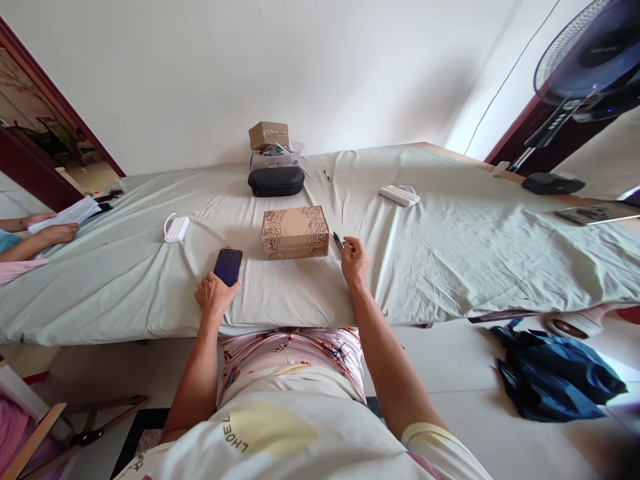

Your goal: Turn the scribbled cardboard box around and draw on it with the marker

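Note:
A brown cardboard box (295,232) with drawn flower patterns sits on the cloth-covered table (450,253) straight ahead of me. My left hand (215,293) rests at the near table edge, fingers closed on the lower end of a dark smartphone (228,266) lying flat. My right hand (355,259) is just right of the box, fingers pinched on a dark pen (339,241) whose tip points toward the box.
Behind the box lie a black case (276,181), a clear tub with a small carton (269,135) on top, and two white devices (176,229) (399,195). Another person's hand (59,233) holds papers at far left. A fan (585,60) stands right; blue cloth (550,373) lies on the floor.

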Motion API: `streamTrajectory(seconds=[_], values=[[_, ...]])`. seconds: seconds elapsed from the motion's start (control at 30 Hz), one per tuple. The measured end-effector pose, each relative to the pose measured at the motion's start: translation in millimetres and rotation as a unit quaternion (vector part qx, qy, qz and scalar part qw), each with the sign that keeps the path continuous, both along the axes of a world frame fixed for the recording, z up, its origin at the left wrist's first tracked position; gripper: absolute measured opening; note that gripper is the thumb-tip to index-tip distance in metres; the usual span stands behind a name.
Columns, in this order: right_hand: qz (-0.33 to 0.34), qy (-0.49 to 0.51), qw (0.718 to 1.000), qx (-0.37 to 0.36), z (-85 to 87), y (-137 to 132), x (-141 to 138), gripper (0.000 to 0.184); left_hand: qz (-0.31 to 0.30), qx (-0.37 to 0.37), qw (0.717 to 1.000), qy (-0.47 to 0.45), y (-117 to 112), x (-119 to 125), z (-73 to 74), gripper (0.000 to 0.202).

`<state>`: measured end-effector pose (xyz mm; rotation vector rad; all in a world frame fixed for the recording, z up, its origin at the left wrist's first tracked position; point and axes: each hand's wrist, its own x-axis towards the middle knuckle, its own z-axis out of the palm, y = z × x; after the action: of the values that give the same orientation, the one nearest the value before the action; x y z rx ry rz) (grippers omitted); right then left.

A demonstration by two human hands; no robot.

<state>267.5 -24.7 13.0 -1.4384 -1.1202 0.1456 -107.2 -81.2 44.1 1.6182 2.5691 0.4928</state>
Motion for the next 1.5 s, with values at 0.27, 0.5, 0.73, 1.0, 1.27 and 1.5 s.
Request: streamTrajectory(seconds=[0.27,0.5,0.73,1.0,1.27,1.5], values=[[0.005,0.001,1.000,0.000,-1.4,0.9,0.2,0.032,0.003,0.051,0.938,-0.343,7.6,-24.9,-0.3,0.060],[-0.003,-0.005,1.000,-0.005,-0.7,0.0,0.6,0.032,-0.007,0.100,0.779,-0.619,2.0,-37.5,-7.7,0.026],[-0.002,0.009,1.000,-0.021,4.0,-3.8,-0.2,0.033,-0.026,0.087,0.739,-0.668,-6.2,-35.8,-12.2,0.022],[0.031,0.071,0.997,-0.001,14.0,-22.6,-8.5,0.033,-0.067,0.129,0.796,-0.587,-16.7,-21.6,-22.5,0.026],[0.273,0.123,0.952,-0.067,-3.6,-75.0,-82.7,0.039,-0.236,0.172,0.729,-0.620,-30.3,24.9,-31.3,0.053],[0.445,0.001,0.884,-0.146,-10.9,-104.7,-111.9,0.050,-0.330,0.184,0.726,-0.575,-40.4,60.6,-28.8,0.054]])
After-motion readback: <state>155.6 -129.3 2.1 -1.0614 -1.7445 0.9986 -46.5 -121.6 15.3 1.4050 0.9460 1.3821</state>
